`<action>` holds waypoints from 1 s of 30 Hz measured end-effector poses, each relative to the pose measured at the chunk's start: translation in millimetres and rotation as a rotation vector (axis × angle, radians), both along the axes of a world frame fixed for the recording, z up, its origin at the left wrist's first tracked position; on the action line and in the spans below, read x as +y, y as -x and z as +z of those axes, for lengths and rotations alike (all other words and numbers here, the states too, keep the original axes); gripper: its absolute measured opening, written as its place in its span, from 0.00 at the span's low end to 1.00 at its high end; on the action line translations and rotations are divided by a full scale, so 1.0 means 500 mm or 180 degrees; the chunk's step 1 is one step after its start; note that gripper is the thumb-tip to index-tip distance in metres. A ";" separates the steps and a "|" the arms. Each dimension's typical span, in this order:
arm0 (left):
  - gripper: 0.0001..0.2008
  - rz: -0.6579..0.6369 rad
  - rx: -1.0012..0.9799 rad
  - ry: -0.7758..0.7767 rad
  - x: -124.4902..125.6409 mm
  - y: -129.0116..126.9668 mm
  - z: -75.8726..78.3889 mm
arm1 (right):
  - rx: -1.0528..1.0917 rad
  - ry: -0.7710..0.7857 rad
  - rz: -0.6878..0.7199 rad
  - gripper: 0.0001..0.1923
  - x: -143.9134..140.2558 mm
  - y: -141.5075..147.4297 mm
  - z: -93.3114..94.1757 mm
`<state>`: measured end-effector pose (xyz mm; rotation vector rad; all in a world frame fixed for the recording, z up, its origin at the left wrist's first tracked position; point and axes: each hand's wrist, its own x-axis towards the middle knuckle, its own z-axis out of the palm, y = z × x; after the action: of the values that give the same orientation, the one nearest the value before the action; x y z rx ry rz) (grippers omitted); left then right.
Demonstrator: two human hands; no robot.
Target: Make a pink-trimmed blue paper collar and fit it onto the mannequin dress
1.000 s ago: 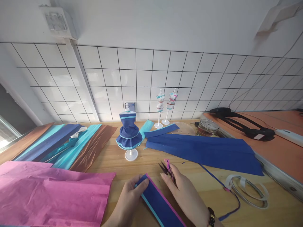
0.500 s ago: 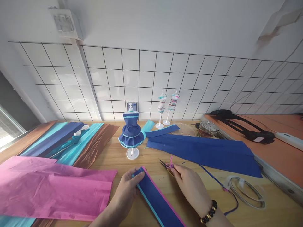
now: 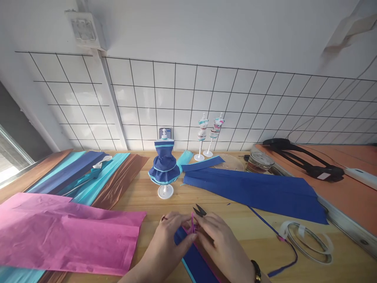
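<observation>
My left hand point(image 3: 173, 240) and my right hand point(image 3: 220, 240) meet low in the middle, fingertips almost touching. Between them is a thin pink strip point(image 3: 192, 222), pinched by the fingers of both. Dark-bladed small scissors point(image 3: 199, 211) stick out from my right hand, blades apart; their handles are hidden by it. Beneath the hands lies a dark blue band point(image 3: 198, 260) with a light blue edge and a pink edge, its upper end partly covered by my left hand. Beyond stands a mini dress form point(image 3: 164, 163) in a tiered blue dress.
Pink sheet point(image 3: 73, 239) and several coloured strips lie left. A large blue piece point(image 3: 253, 188) spreads right, near a tape roll point(image 3: 309, 241) and thin blue strip point(image 3: 263, 220). Two small dress forms point(image 3: 202, 135), a glass jar point(image 3: 259, 161) and a black headset point(image 3: 306, 161) stand behind.
My right hand has moved left and down with the scissors and pink strip to meet my left hand. My left hand has shifted right, its fingers now at the pink strip.
</observation>
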<state>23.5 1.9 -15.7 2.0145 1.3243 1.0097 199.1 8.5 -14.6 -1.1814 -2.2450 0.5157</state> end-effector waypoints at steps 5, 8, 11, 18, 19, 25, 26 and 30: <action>0.10 0.0036 -0.0363 0.0538 0.001 -0.006 0.001 | 0.0168 0.0181 -0.0047 0.24 -0.004 0.003 -0.006; 0.11 0.0176 -0.0665 0.0966 0.010 0.001 0.008 | 0.0292 0.0392 -0.0197 0.26 -0.002 0.000 -0.004; 0.12 0.0114 -0.1044 0.1176 0.011 0.003 0.011 | 0.0395 0.0462 -0.0286 0.27 -0.002 0.000 -0.006; 0.08 -0.0174 -0.1211 0.1424 0.002 -0.015 0.003 | 0.0298 0.0169 -0.0071 0.28 -0.010 0.010 -0.024; 0.07 -0.0146 -0.1361 0.1540 0.005 -0.015 0.001 | 0.0301 0.0181 -0.0053 0.29 -0.011 0.010 -0.025; 0.12 0.0331 -0.2108 0.1757 0.026 0.002 -0.002 | 0.0505 0.0223 -0.0174 0.28 -0.008 0.002 -0.016; 0.14 0.0335 -0.2245 0.1794 0.027 0.004 -0.002 | 0.0537 0.0202 -0.0228 0.26 -0.008 0.002 -0.015; 0.16 0.0195 -0.2547 0.1945 0.023 0.003 -0.005 | 0.0645 0.0020 -0.0244 0.17 -0.009 0.010 -0.008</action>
<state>22.2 13.4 -18.0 0.9594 1.0547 1.0938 194.0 4.1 -18.4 -1.1590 -2.0206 0.5848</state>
